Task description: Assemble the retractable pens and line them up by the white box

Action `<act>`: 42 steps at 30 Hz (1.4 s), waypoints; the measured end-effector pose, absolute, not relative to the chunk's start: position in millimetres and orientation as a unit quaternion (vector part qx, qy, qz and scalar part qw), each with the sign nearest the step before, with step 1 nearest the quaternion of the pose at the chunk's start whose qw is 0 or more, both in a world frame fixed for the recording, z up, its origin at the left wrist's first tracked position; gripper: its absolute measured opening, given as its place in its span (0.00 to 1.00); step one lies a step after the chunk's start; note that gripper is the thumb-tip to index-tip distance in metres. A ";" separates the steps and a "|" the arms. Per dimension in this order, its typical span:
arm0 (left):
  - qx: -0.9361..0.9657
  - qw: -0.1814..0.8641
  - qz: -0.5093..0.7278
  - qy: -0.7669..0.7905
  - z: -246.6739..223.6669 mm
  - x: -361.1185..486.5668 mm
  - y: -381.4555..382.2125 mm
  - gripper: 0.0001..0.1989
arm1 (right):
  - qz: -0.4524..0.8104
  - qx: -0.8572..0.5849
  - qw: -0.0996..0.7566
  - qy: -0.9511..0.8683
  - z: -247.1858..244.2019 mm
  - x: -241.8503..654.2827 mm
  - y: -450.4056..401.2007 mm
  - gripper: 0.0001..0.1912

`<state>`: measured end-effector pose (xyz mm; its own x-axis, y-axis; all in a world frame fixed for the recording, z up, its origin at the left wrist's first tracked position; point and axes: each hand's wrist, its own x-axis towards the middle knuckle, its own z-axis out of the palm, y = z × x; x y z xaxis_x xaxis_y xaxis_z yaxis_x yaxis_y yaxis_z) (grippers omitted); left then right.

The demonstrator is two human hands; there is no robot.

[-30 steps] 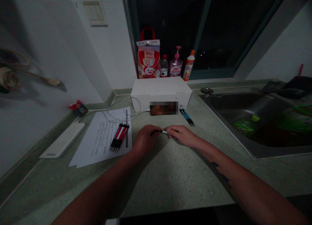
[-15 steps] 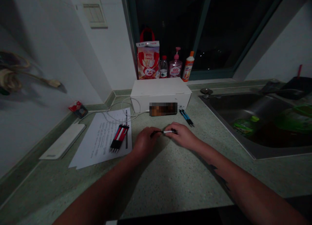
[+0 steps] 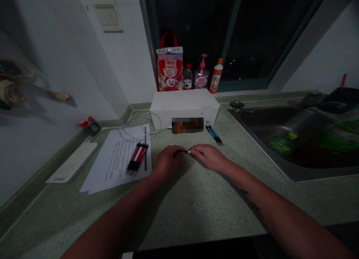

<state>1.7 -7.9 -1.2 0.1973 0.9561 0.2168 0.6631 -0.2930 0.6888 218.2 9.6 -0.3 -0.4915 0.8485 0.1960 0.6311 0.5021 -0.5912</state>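
Note:
A black and white pen (image 3: 188,151) lies level between my two hands above the counter. My left hand (image 3: 167,161) pinches its black end, and my right hand (image 3: 206,155) is closed round the other end, covering most of the white part. Left of my hands, several red, white and blue pens with black grips (image 3: 137,159) rest side by side on printed sheets (image 3: 114,158). Two blue and black pens (image 3: 214,135) lie beyond my right hand, near the white box.
A white box (image 3: 185,100) stands at the back, with a blurred-out object and a white cable before it. Bottles (image 3: 201,77) and a red bag (image 3: 170,70) stand behind. A white power bank-like slab (image 3: 73,162) lies left; a sink (image 3: 280,169) is right.
The fingers of my right hand have slid left along the pen and straightened somewhat, so less of its white part shows. My left hand keeps its hold.

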 end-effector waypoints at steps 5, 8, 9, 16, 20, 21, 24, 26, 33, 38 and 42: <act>0.738 0.230 0.316 0.550 -1.4 2.2 -7.2 0.09 | 0.183 -0.445 0.267 -0.835 0.9 219.6 9.3 0.08; 0.739 0.231 0.316 0.548 -1.7 1.6 -7.0 0.09 | 0.187 -0.448 0.245 -0.839 0.6 219.5 8.8 0.10; 0.739 0.232 0.318 0.546 -2.0 1.3 -7.0 0.09 | 0.188 -0.445 0.238 -0.842 0.8 219.4 8.5 0.10; 0.747 0.232 0.298 0.548 -2.0 0.9 -6.7 0.11 | 0.128 -0.438 0.284 -0.843 5.1 221.4 7.0 0.06; 0.745 0.217 0.302 0.554 -1.5 -0.3 -5.2 0.12 | 0.109 -0.442 0.276 -0.847 3.7 224.5 9.4 0.05; 0.745 0.214 0.303 0.555 -1.7 -0.6 -5.0 0.12 | 0.101 -0.441 0.277 -0.848 3.8 225.4 10.0 0.06; 0.753 0.208 0.289 0.554 -2.1 -0.3 -5.6 0.13 | 0.076 -0.437 0.287 -0.849 6.5 226.8 10.5 0.06; 0.766 0.207 0.270 0.545 -1.7 0.9 -6.9 0.13 | 0.062 -0.432 0.296 -0.850 9.2 226.0 9.5 0.07; 0.772 0.175 0.309 0.527 -1.9 -1.1 -5.3 0.11 | 0.029 -0.449 0.324 -0.832 12.9 226.3 9.5 0.10; 0.724 0.178 0.327 0.581 -2.3 -7.2 -0.3 0.11 | 0.062 -0.503 0.345 -0.790 6.1 233.5 16.6 0.13; 0.716 0.188 0.321 0.591 -1.5 -6.1 -2.3 0.12 | 0.133 -0.558 0.366 -0.733 0.9 233.0 18.5 0.15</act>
<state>-6.1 -2.3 -1.5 0.0958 0.9665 0.2381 0.7256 -0.2315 0.6480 233.0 18.5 0.9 -0.1094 0.9148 0.3887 0.7203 0.3425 -0.6032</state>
